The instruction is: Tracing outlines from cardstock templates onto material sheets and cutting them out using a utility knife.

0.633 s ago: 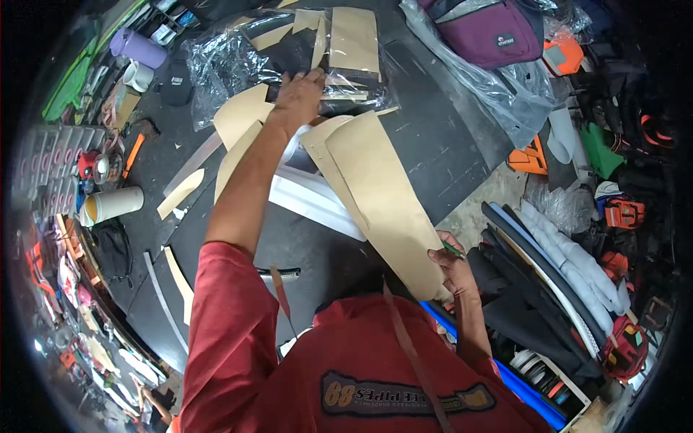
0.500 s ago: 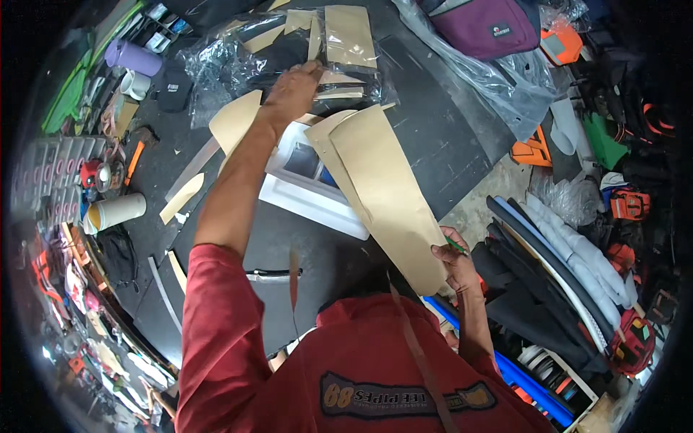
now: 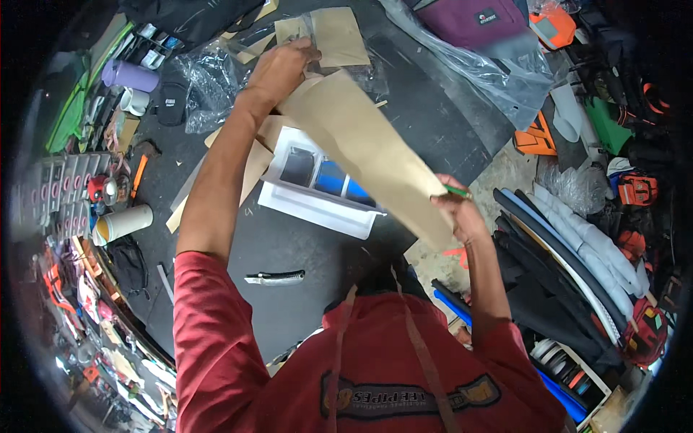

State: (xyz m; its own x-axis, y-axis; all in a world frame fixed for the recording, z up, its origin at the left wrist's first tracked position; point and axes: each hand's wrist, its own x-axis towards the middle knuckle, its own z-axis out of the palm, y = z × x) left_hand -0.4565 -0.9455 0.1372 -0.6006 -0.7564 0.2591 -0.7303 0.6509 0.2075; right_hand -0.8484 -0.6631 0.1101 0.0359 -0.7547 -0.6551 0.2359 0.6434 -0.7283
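Observation:
My right hand (image 3: 462, 213) grips the lower end of a long brown card sheet (image 3: 368, 148), with a green pen (image 3: 457, 191) also held among the fingers. The sheet slants up and left over the table. At its far end is my left hand (image 3: 278, 72), fingers bent together; what they pinch, if anything, is hidden. Beyond that hand lie brown card pieces (image 3: 343, 36) on clear plastic wrap (image 3: 213, 83). Under the sheet stands a white tray (image 3: 314, 209) with blue and grey showing in its compartments. More card pieces (image 3: 249, 169) lie left of the tray.
A utility knife (image 3: 276, 278) lies on the dark table (image 3: 289, 249) close to me. Leftward are an orange-handled hammer (image 3: 138, 175), a tumbler (image 3: 124, 224) and a purple cup (image 3: 130, 76). A purple bag (image 3: 473, 25) sits at the far right, with long rolls (image 3: 570, 252) beyond the table edge.
The long card sheet has risen and shifted away from me, showing more of the tray. Both hands moved farther out. Card pieces left of the tray have shifted.

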